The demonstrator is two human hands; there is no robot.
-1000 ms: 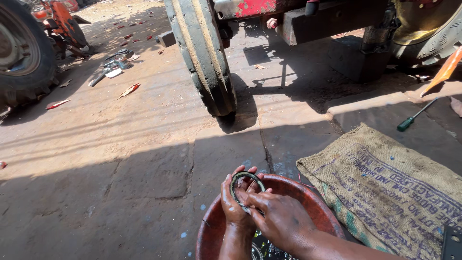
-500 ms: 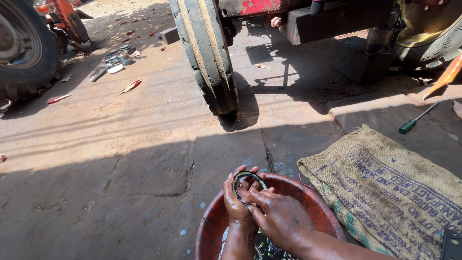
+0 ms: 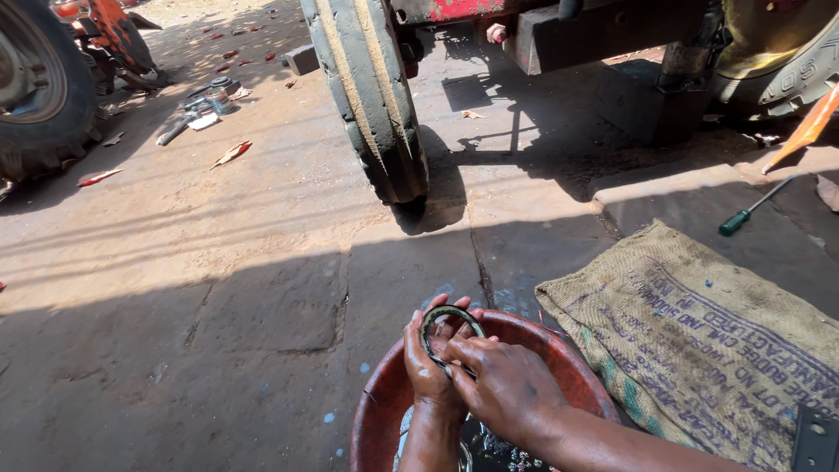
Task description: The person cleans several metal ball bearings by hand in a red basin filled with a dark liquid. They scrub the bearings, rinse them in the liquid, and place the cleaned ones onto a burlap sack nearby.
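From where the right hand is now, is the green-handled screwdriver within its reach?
Probably not without leaning. The right hand is busy on the metal ring over the red basin; the screwdriver lies well beyond the burlap sack, though nothing blocks the way.

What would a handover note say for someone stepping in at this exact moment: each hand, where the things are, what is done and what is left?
Left hand: grips the metal ring from the left side, fingers curled round its rim.
Right hand: lies over the ring's lower right edge, fingers pressed on it.
The ring is held upright over the reddish basin, which has dark liquid and small parts at its bottom.
A burlap sack lies to the right of the basin; a green-handled screwdriver lies beyond it, near the tyre.
Done: the ring is out of the liquid and in both hands.
Left: whether it is clean cannot be told; it is not yet set down.
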